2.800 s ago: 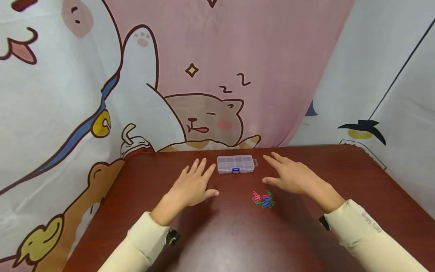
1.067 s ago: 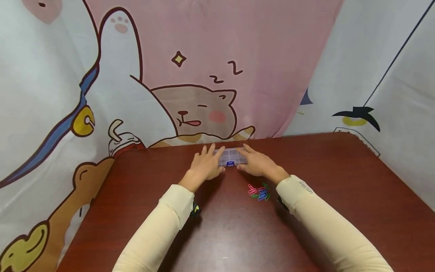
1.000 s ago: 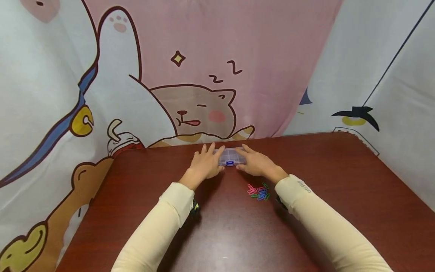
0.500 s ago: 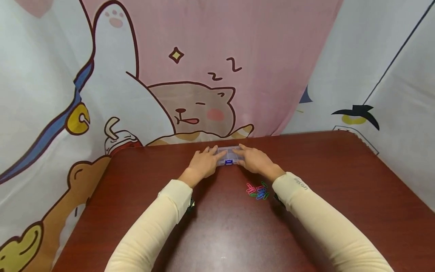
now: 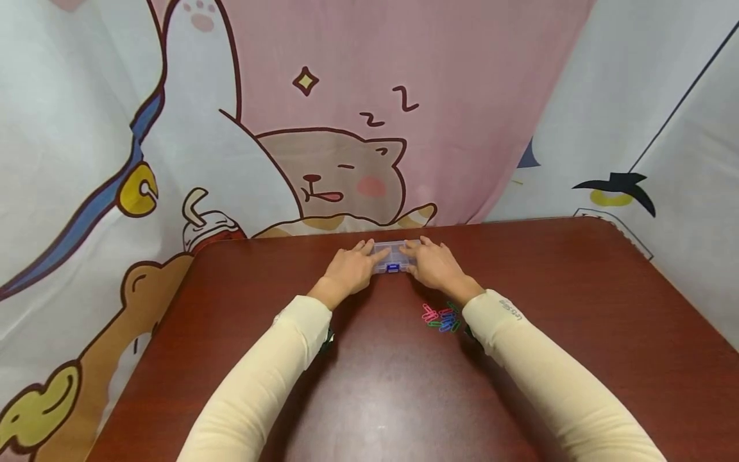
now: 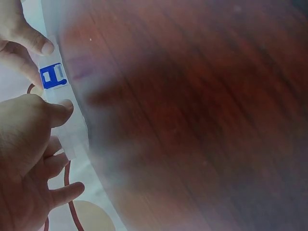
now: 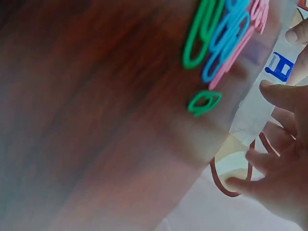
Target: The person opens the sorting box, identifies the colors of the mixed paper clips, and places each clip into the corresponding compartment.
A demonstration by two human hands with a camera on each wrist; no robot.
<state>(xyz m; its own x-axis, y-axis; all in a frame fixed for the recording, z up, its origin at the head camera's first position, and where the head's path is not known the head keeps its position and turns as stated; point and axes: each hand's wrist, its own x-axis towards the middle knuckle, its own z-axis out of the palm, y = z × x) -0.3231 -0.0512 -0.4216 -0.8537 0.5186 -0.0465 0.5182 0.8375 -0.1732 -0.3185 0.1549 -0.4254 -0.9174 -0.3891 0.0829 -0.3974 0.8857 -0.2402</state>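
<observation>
A clear plastic compartment box [image 5: 392, 254] with a blue latch [image 5: 393, 267] lies near the far edge of the table, its lid down. My left hand [image 5: 349, 267] holds its left end, and my right hand [image 5: 437, 264] holds the right end. Both wrist views show a thumb against the box's front side, on either side of the latch, with other fingers over the top and around the ends. Whatever lies under the fingers is hidden. Pink, blue and green paper clips [image 5: 443, 318] form a loose pile on the table, close to my right wrist.
The dark reddish-brown tabletop [image 5: 537, 289] spreads around the box and toward me. Behind its far edge hangs a curtain [image 5: 462, 115] printed with cartoon animals. Light glares off the table's near middle.
From apart on both sides, my hands have come inward to the box's ends, and their fingers have closed in on it. The paper clips stay in place; the head view has shifted slightly.
</observation>
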